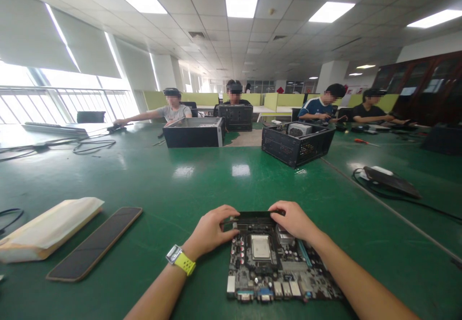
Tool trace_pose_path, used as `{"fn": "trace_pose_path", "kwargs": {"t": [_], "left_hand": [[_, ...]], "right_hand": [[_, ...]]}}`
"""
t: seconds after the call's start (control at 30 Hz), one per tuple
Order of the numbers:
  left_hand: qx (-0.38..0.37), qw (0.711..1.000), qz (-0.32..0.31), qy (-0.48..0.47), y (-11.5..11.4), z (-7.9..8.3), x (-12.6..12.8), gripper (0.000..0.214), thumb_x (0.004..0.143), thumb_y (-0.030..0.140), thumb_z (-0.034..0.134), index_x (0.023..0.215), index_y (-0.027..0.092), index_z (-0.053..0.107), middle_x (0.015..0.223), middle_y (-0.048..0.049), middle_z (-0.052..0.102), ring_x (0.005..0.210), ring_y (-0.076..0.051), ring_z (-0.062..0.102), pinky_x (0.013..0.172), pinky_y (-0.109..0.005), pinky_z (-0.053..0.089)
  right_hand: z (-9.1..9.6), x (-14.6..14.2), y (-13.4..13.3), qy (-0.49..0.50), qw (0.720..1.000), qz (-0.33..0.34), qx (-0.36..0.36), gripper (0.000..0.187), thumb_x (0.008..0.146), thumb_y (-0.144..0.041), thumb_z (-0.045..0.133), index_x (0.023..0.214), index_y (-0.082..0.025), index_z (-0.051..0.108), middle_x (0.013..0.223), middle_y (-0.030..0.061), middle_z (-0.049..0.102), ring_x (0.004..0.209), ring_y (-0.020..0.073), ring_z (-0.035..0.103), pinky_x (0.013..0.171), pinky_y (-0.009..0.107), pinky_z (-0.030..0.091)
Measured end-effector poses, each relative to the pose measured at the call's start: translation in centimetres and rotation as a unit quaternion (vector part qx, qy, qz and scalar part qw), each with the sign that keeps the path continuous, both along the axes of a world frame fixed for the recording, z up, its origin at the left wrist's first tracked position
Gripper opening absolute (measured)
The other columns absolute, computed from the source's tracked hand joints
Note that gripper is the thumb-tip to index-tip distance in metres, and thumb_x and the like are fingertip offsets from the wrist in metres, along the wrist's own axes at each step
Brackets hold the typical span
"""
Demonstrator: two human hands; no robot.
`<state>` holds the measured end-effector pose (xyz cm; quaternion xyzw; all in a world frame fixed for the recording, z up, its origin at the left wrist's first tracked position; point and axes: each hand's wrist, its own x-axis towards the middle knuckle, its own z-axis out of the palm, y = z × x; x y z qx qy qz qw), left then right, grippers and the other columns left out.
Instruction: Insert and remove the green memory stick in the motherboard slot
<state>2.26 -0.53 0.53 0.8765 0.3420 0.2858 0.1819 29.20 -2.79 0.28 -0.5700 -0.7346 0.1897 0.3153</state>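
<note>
A motherboard (285, 274) lies flat on the green table in front of me, its ports toward me. A bare metal-topped processor (260, 247) sits in its socket. Along the board's far edge a dark, long RAM stick (254, 217) stands at the memory slots; whether it is fully seated I cannot tell. My left hand (212, 231), with a yellow-strapped watch above it, curls its fingers at the stick's left end, the thumb lower near the board. At the right end, my right hand (294, 219) pinches the stick between thumb and fingers.
To the left lie a dark flat phone-shaped panel (96, 243) and a paper-wrapped package (54, 228). Computer cases (298, 142) (195, 134) stand farther back. A black device with a cable (391, 181) and a screwdriver (364, 142) are on the right. Several people sit across the table (202, 180).
</note>
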Motion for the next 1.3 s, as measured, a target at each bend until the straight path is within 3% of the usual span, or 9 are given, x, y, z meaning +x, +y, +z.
{"fn": "trace_pose_path", "kwargs": {"t": [1.03, 1.2, 1.3], "left_hand": [[0.013, 1.0, 0.005, 0.001, -0.1, 0.2, -0.1, 0.028, 0.074, 0.025, 0.067, 0.102, 0.022, 0.064, 0.108, -0.0036, 0.062, 0.095, -0.019, 0.059, 0.084, -0.028, 0.047], [0.011, 1.0, 0.004, -0.013, -0.2, 0.3, -0.1, 0.029, 0.074, 0.026, 0.067, 0.102, 0.022, 0.063, 0.109, -0.0033, 0.061, 0.084, -0.015, 0.059, 0.067, -0.023, 0.048], [0.025, 0.998, 0.028, -0.051, -0.2, 0.3, -0.1, 0.023, 0.079, 0.029, 0.062, 0.101, 0.02, 0.063, 0.106, -0.004, 0.061, 0.064, -0.01, 0.054, 0.057, -0.021, 0.045]], "right_hand": [[0.0, -0.3, -0.1, 0.013, 1.0, -0.001, -0.002, 0.021, 0.075, -0.026, 0.053, 0.085, -0.02, 0.07, 0.087, 0.0025, 0.07, 0.081, 0.0184, 0.061, 0.075, 0.028, 0.044], [0.1, 0.2, 0.2, 0.014, 1.0, -0.012, -0.009, 0.023, 0.074, -0.028, 0.057, 0.092, -0.019, 0.068, 0.089, 0.0037, 0.069, 0.082, 0.0185, 0.06, 0.076, 0.029, 0.044], [1.6, -0.6, -0.7, -0.024, 0.998, -0.043, 0.044, 0.024, 0.075, -0.029, 0.058, 0.094, -0.019, 0.067, 0.093, 0.0046, 0.067, 0.09, 0.0197, 0.058, 0.082, 0.031, 0.041]]}}
